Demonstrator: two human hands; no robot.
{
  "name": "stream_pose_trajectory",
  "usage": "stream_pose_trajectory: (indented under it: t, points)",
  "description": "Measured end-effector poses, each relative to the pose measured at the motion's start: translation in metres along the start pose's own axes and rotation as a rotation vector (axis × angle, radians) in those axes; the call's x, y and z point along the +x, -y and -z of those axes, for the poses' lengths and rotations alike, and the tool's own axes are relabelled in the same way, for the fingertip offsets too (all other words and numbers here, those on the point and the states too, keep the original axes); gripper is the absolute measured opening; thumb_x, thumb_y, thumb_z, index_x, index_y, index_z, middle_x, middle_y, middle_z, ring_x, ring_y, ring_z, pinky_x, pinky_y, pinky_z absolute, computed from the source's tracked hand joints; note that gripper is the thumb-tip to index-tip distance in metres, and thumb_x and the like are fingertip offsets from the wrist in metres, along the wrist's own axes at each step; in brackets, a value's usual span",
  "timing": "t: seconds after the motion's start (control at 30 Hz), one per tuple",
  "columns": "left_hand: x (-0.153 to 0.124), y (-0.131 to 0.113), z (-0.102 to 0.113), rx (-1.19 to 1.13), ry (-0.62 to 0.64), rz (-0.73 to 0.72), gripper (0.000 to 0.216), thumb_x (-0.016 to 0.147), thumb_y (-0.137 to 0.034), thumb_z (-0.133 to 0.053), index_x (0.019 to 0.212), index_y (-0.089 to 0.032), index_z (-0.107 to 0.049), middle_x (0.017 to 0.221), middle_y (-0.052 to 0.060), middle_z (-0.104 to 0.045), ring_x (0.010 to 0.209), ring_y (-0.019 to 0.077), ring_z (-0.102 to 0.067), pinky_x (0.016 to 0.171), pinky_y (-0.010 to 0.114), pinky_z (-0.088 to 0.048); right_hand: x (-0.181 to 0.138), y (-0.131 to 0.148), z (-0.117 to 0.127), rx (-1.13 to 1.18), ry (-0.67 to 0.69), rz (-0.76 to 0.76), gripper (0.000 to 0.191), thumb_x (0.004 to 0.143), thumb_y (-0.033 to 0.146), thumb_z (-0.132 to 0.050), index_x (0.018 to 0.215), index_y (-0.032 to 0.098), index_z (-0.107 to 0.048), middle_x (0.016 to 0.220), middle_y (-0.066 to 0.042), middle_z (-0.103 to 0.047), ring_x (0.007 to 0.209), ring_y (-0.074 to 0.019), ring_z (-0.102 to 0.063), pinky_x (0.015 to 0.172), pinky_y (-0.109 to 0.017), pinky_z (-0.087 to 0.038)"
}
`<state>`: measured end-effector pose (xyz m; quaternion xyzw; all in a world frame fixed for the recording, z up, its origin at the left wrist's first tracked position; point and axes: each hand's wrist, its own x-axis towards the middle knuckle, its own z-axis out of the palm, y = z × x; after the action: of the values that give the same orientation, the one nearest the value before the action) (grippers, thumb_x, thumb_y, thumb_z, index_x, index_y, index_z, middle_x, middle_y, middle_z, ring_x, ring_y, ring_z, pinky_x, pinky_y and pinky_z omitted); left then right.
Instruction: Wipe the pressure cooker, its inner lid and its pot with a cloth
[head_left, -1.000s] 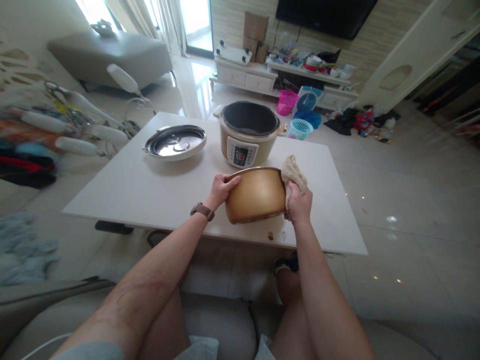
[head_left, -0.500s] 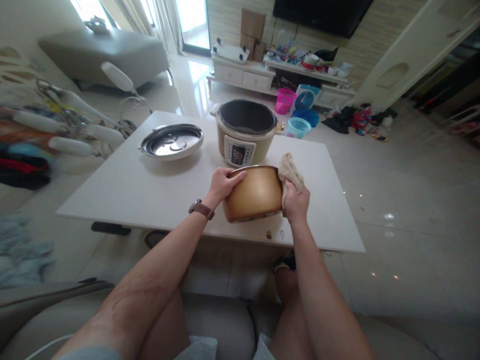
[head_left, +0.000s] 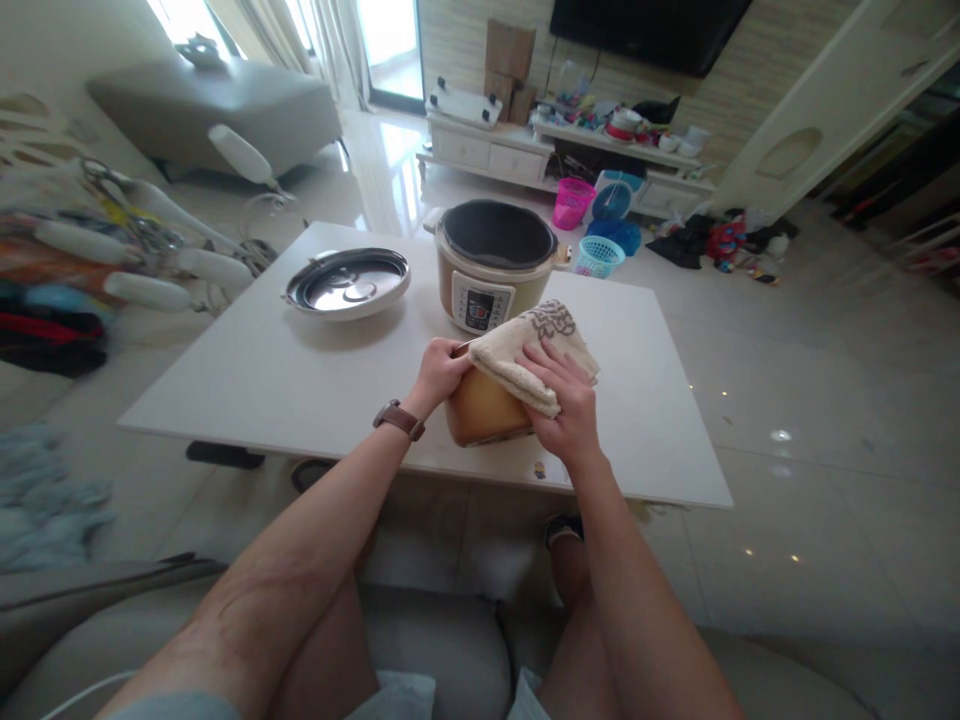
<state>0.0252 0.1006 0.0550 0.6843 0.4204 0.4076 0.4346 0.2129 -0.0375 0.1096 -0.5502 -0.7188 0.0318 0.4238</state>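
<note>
A golden-brown inner pot (head_left: 486, 408) is held tilted above the near part of the table. My left hand (head_left: 441, 372) is closed on its left rim, the thumb on the outside. Over the pot's right side and top lies a folded beige towel (head_left: 517, 352) with a grey pattern. My right hand (head_left: 566, 405) holds this towel against the pot, fingers stretched across the cloth; its thumb is hidden. Just beyond stands an electric pressure cooker (head_left: 480, 285), lidless, its dark inside showing. The cooker's lid (head_left: 349, 283) lies upside down to the left.
The white table (head_left: 300, 385) carries all these; a small brown sticker-like piece (head_left: 539, 470) is near its front edge. Behind on the floor are a pink basket (head_left: 573, 203) and a light blue basket (head_left: 598, 257). A lamp with white shades (head_left: 240, 155) stands left.
My right hand has moved left and up with the towel, from the pot's right side to across its top. The towel is now spread flatter. My left hand keeps its hold.
</note>
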Motion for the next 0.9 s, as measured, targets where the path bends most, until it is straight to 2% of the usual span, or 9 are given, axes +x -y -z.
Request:
stream_pose_trajectory:
  t: [0.1, 0.27, 0.4, 0.53, 0.73, 0.9]
  points:
    - [-0.002, 0.002, 0.0, -0.042, 0.01, 0.032, 0.059, 0.08, -0.061, -0.066, 0.05, -0.02, -0.036, 0.052, -0.004, -0.029, 0.054, 0.0077, -0.024, 0.051, 0.028, -0.013, 0.0, -0.008, -0.005, 0.12, -0.147, -0.147, 0.039, 0.094, 0.037, -0.064, 0.13, 0.027, -0.074, 0.143, -0.007, -0.07, 0.144, -0.031, -0.058, 0.124, -0.053, -0.042]
    - [-0.005, 0.011, 0.0, -0.148, 0.009, 0.034, 0.063, 0.081, -0.064, -0.067, 0.051, -0.021, -0.033, 0.053, -0.004, -0.028, 0.051, 0.0068, -0.022, 0.05, 0.028, -0.013, -0.001, -0.035, -0.012, 0.298, -0.422, -0.526, 0.036, 0.089, 0.04, -0.066, 0.116, 0.019, -0.079, 0.117, -0.01, -0.081, 0.115, -0.0301, -0.075, 0.109, -0.05, -0.056]
    - [-0.007, 0.025, -0.004, -0.193, -0.006, 0.05, 0.064, 0.08, -0.067, -0.065, 0.051, -0.022, -0.029, 0.053, -0.004, -0.025, 0.052, 0.0071, -0.021, 0.051, 0.028, -0.013, -0.002, -0.051, -0.009, 0.312, -0.543, -0.722, 0.035, 0.082, 0.041, -0.068, 0.103, 0.016, -0.081, 0.105, -0.01, -0.083, 0.105, -0.0303, -0.076, 0.105, -0.049, -0.058]
    - [-0.006, 0.027, -0.004, -0.184, 0.039, 0.022, 0.06, 0.083, -0.067, -0.06, 0.055, -0.022, -0.031, 0.055, -0.004, -0.027, 0.053, 0.0085, -0.023, 0.052, 0.029, -0.016, -0.003, -0.056, -0.006, 0.313, -0.554, -0.751, 0.036, 0.08, 0.041, -0.068, 0.102, 0.016, -0.082, 0.105, -0.01, -0.083, 0.106, -0.0302, -0.076, 0.106, -0.049, -0.057]
    - [-0.001, -0.003, 0.003, -0.045, 0.033, -0.102, 0.051, 0.088, -0.057, -0.059, 0.06, -0.021, -0.036, 0.062, -0.003, -0.03, 0.061, 0.0108, -0.028, 0.056, 0.029, -0.019, -0.003, -0.056, -0.006, 0.314, -0.566, -0.756, 0.037, 0.081, 0.042, -0.068, 0.104, 0.017, -0.082, 0.109, -0.011, -0.082, 0.111, -0.0309, -0.075, 0.109, -0.05, -0.055]
    - [-0.002, -0.011, 0.001, -0.041, 0.072, -0.044, 0.054, 0.087, -0.06, -0.062, 0.058, -0.019, -0.042, 0.059, -0.003, -0.032, 0.058, 0.0101, -0.028, 0.055, 0.029, -0.018, -0.004, -0.056, -0.009, 0.317, -0.531, -0.739, 0.039, 0.083, 0.043, -0.067, 0.109, 0.018, -0.081, 0.115, -0.011, -0.082, 0.115, -0.0298, -0.074, 0.112, -0.049, -0.054]
